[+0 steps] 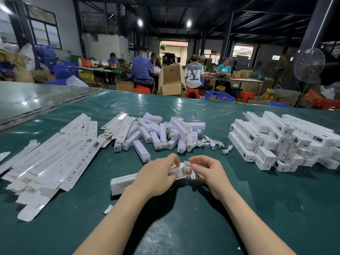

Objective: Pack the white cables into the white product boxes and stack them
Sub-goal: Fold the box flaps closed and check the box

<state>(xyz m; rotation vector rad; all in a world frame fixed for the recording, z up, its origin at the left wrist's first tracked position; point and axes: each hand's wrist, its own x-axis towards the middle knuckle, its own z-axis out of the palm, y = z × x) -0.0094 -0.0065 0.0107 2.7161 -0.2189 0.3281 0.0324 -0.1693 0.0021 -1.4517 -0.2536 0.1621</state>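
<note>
A long white product box [122, 183] lies on the green table in front of me. My left hand [156, 175] grips its right part. My right hand [207, 172] pinches a small white cable [192, 174] at the box's open right end, where the flaps stand up. Loose coiled white cables [211, 143] lie further back, right of the middle. A stack of packed white boxes [279, 140] stands at the right.
Flat unfolded box blanks [53, 161] spread over the left of the green table [184, 227]. A pile of white stick-shaped products [161, 133] fills the middle. Several people sit at tables far behind, among cardboard boxes and blue crates.
</note>
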